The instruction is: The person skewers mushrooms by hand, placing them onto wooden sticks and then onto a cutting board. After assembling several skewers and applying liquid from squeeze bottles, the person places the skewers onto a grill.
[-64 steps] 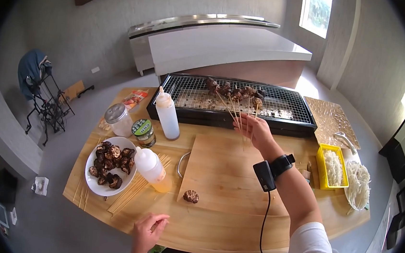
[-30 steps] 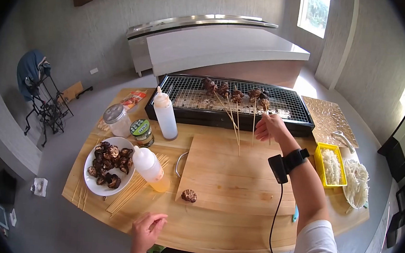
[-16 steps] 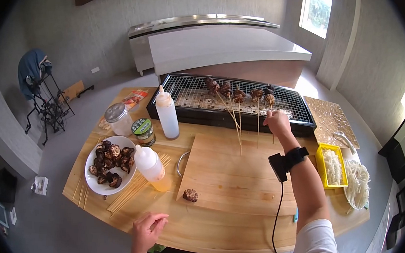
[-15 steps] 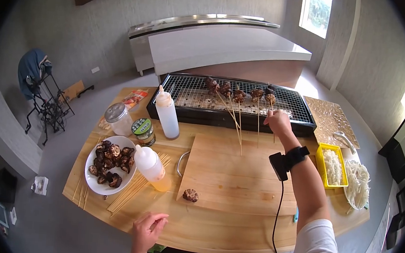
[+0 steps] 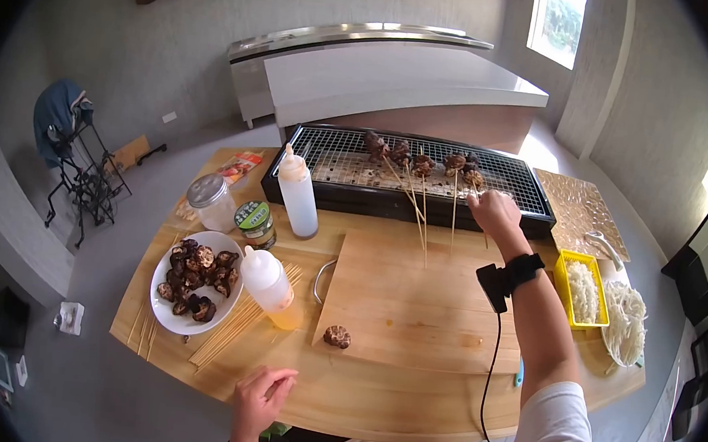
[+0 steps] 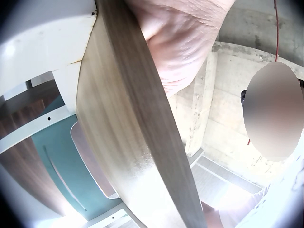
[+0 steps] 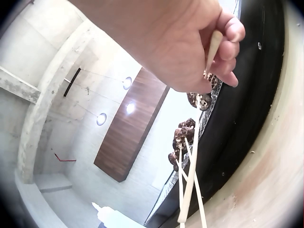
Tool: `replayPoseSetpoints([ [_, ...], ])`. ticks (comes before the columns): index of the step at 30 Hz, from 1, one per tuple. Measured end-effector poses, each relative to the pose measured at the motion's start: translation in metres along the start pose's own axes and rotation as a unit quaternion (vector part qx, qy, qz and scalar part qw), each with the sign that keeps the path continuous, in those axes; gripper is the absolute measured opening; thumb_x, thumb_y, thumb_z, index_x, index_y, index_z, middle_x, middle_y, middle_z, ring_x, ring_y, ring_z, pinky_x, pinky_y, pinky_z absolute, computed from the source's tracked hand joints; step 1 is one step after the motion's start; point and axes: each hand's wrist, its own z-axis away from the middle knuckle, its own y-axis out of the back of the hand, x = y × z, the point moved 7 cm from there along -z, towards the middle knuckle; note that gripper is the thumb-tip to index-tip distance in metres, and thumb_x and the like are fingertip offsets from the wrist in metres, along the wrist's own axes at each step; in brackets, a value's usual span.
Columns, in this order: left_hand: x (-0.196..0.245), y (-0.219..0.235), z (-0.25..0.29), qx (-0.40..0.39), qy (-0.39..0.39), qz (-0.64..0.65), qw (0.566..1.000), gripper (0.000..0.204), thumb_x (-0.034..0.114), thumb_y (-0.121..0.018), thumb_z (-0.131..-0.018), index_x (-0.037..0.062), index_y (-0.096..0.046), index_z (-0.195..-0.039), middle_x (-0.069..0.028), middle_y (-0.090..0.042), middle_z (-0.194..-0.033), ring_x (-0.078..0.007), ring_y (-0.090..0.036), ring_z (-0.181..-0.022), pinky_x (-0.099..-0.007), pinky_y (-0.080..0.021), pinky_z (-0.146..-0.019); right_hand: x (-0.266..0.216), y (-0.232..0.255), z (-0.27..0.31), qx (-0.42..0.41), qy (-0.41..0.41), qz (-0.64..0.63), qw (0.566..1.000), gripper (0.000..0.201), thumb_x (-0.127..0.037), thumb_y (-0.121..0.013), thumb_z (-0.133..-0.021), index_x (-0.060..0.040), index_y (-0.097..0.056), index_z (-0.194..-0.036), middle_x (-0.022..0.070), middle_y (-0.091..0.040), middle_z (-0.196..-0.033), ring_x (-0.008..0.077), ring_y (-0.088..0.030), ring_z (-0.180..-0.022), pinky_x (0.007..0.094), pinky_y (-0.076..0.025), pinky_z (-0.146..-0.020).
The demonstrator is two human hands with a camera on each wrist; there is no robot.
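Note:
My right hand (image 5: 496, 212) is at the front edge of the black grill (image 5: 373, 199), pinching a bamboo skewer (image 7: 214, 50) at the right end of a row. Dark browned mushrooms, apparently shiitake, are threaded on it. Left of it, several more mushroom skewers (image 5: 455, 162) lie on the mesh, their sticks sticking out over the front; some cross. Down at the table's front edge, my left hand (image 5: 261, 394) rests with loosely bent fingers and holds nothing. In the left wrist view that hand (image 6: 183, 47) lies against the table edge (image 6: 147, 109).
A wooden board (image 5: 423, 303) bears one mushroom (image 5: 337, 336). To the left stand a white mushroom bowl (image 5: 163, 309), two squeeze bottles (image 5: 297, 195), a lidded jar (image 5: 212, 202), a green-lidded tub (image 5: 254, 222) and loose skewers (image 5: 226, 332). A yellow basket (image 5: 566, 298) is at right.
My right hand has moved right along the grill from the middle skewers to the rightmost one; the skewers there now lie more spread out. My left hand has stayed in place.

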Motion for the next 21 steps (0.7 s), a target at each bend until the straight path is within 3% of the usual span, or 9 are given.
replayPoseSetpoints([
  [2,0.001,0.000,0.000,-0.002,-0.006,-0.008,1.000,0.010,0.002,-0.061,-0.075,0.0045,-0.062,-0.085,-0.0061,-0.061,-0.068,-0.0180,-0.059,-0.061,-0.0269,-0.045,-0.055,-0.006,0.012,0.008,0.018,0.022,0.031,0.999,0.040,-0.041,-0.053,-0.080,-0.0036,-0.063,-0.071,0.0154,-0.063,-0.072,0.0304,-0.062,-0.076,0.0393,-0.048,-0.067],
  [4,0.000,-0.001,0.000,-0.002,-0.008,-0.005,1.000,0.010,0.002,-0.061,-0.075,0.0046,-0.062,-0.085,-0.0060,-0.061,-0.068,-0.0180,-0.059,-0.061,-0.0270,-0.045,-0.055,-0.018,0.039,0.024,0.185,0.074,0.017,0.980,0.035,-0.039,-0.053,-0.082,-0.0060,-0.060,-0.070,0.0131,-0.062,-0.068,0.0288,-0.062,-0.072,0.0397,-0.047,-0.064],
  [5,-0.001,-0.001,0.000,-0.002,-0.010,-0.004,1.000,0.010,0.002,-0.061,-0.075,0.0047,-0.062,-0.085,-0.0059,-0.061,-0.067,-0.0180,-0.059,-0.061,-0.0270,-0.045,-0.055,-0.029,0.048,0.034,0.136,0.080,-0.013,0.987,0.033,-0.037,-0.053,-0.083,-0.0051,-0.058,-0.077,0.0133,-0.062,-0.075,0.0284,-0.062,-0.074,0.0394,-0.048,-0.065],
  [8,-0.001,-0.001,0.000,0.001,-0.017,-0.001,1.000,0.010,0.002,-0.061,-0.076,0.0048,-0.062,-0.085,-0.0055,-0.061,-0.067,-0.0180,-0.059,-0.061,-0.0269,-0.045,-0.055,-0.058,0.043,0.073,0.048,0.149,-0.074,0.985,0.035,-0.035,-0.054,-0.082,-0.0049,-0.060,-0.065,0.0128,-0.060,-0.061,0.0301,-0.061,-0.062,0.0405,-0.047,-0.056],
  [13,0.001,0.001,0.000,0.002,-0.018,0.006,1.000,0.011,0.002,-0.061,-0.075,0.0049,-0.062,-0.085,-0.0058,-0.061,-0.067,-0.0184,-0.059,-0.061,-0.0268,-0.044,-0.054,-0.074,0.003,0.106,-0.056,0.209,-0.056,0.975,0.037,-0.034,-0.056,-0.079,-0.0032,-0.061,-0.061,0.0170,-0.058,-0.058,0.0334,-0.059,-0.061,0.0404,-0.047,-0.057],
  [17,0.000,0.001,0.000,0.000,-0.024,0.007,1.000,0.011,0.001,-0.061,-0.075,0.0049,-0.062,-0.086,-0.0063,-0.061,-0.068,-0.0188,-0.059,-0.061,-0.0270,-0.044,-0.054,-0.074,-0.007,0.106,-0.074,0.208,-0.070,0.973,0.034,-0.031,-0.057,-0.079,-0.0029,-0.062,-0.062,0.0142,-0.058,-0.055,0.0301,-0.060,-0.058,0.0379,-0.048,-0.056],
  [19,0.001,0.002,0.000,-0.001,-0.027,0.010,1.000,0.011,0.001,-0.061,-0.075,0.0048,-0.062,-0.086,-0.0065,-0.061,-0.068,-0.0189,-0.059,-0.061,-0.0271,-0.044,-0.054,-0.070,-0.018,0.105,-0.173,0.143,-0.185,0.957,0.030,-0.028,-0.058,-0.078,-0.0030,-0.064,-0.063,0.0098,-0.058,-0.051,0.0238,-0.060,-0.053,0.0341,-0.048,-0.056],
  [21,0.001,0.002,0.001,0.000,-0.032,0.013,0.999,0.011,0.001,-0.061,-0.075,0.0047,-0.062,-0.086,-0.0066,-0.061,-0.068,-0.0191,-0.059,-0.061,-0.0272,-0.044,-0.054,-0.067,-0.025,0.104,-0.186,0.126,-0.197,0.954,0.028,-0.028,-0.058,-0.078,-0.0034,-0.065,-0.065,0.0078,-0.057,-0.049,0.0207,-0.060,-0.050,0.0325,-0.048,-0.056],
])
